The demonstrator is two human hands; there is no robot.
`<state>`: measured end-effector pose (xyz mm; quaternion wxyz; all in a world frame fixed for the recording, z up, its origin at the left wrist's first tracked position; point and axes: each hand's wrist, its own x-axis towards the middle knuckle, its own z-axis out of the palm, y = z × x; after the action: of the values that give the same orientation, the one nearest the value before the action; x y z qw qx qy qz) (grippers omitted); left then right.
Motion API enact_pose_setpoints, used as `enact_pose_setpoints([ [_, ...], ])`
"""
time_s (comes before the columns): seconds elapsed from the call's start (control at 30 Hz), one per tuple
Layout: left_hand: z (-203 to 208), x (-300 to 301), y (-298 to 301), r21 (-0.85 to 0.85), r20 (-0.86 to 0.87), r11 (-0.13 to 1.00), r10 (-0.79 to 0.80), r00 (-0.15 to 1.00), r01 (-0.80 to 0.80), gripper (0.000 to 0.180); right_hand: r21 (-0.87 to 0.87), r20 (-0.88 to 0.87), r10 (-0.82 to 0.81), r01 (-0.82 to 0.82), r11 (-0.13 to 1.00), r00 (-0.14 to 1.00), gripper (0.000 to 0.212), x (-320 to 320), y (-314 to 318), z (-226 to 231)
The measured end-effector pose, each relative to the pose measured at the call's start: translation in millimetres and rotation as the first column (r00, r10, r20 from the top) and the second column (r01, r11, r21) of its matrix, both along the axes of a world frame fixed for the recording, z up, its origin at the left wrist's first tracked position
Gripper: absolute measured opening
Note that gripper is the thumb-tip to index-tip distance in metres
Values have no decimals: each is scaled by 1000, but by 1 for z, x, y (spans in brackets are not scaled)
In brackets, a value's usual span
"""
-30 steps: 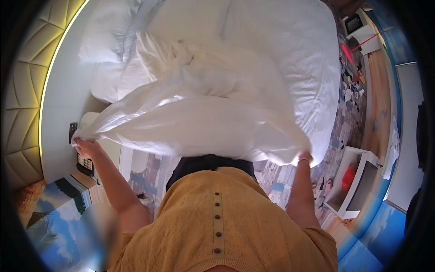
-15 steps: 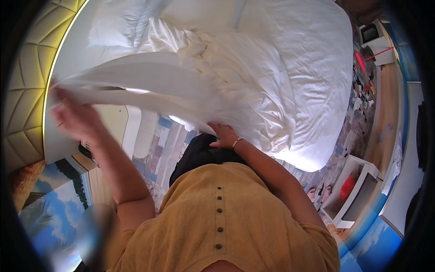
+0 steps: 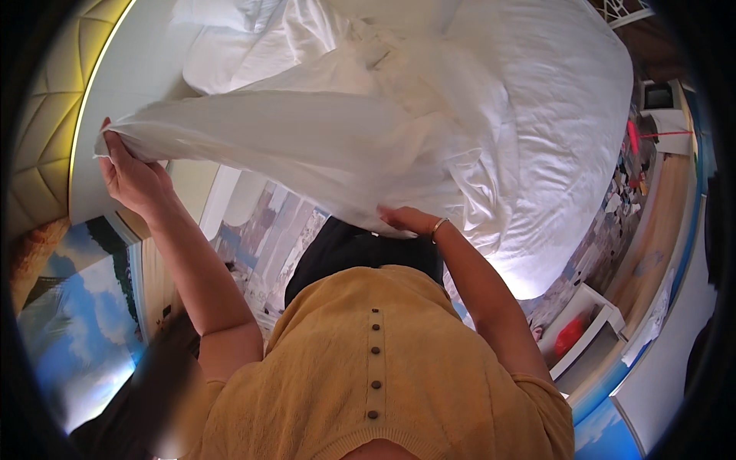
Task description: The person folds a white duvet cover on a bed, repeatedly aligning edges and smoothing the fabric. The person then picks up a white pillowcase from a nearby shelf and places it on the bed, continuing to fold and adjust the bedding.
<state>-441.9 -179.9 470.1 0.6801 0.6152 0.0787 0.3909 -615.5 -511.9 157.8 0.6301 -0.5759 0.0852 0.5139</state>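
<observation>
A thin white duvet cover [image 3: 261, 126] stretches across the near side of the bed, its left part lifted off the mattress. My left hand [image 3: 139, 178] is out at the far left, fingers closed round a corner of the cloth. Close to my waist, my right hand [image 3: 412, 220] grips the near edge, with its fingers partly hidden by the fabric. Between the two hands the cover hangs in a slanting sheet. Beyond it, crumpled white bedding [image 3: 475, 153] spreads over the bed.
A white pillow [image 3: 222, 14] lies by the padded headboard [image 3: 54, 138] at the left. To the right, litter [image 3: 617, 201] is scattered on the patterned floor near a low white shelf unit [image 3: 586, 326] holding something red. A red-handled tool [image 3: 633, 136] leans farther back.
The left side of the cover has gone from a blurred, billowing sweep to a tauter stretch. My left hand has slowed at the left, and my right hand has shifted right, now gripping the edge.
</observation>
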Motion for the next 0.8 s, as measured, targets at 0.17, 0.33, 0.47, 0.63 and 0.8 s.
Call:
enact_pose_setpoints([
  [0.17, -4, 1, 17, 14, 45, 998, -57, 997, 57, 23, -461, 883, 257, 623, 632, 393, 53, -2, 41, -23],
  [0.33, -7, 3, 18, 33, -5, 999, -41, 999, 41, 24, -567, 533, 500, -151, 810, 682, 51, 8, 58, -25],
  [0.47, -13, 5, 27, 28, -12, 999, -17, 1000, 17, 24, -195, 462, 226, -151, 969, 858, 34, 24, 43, 26],
  [0.63, -25, 0, 40, -52, -92, 998, -25, 995, 20, 25, -375, 768, -168, 647, 664, 618, 19, 69, -61, 46],
  [0.8, -45, -2, 28, -53, -130, 993, -108, 986, 102, 26, -656, 745, 302, 573, 491, 594, 45, 123, -64, 20],
])
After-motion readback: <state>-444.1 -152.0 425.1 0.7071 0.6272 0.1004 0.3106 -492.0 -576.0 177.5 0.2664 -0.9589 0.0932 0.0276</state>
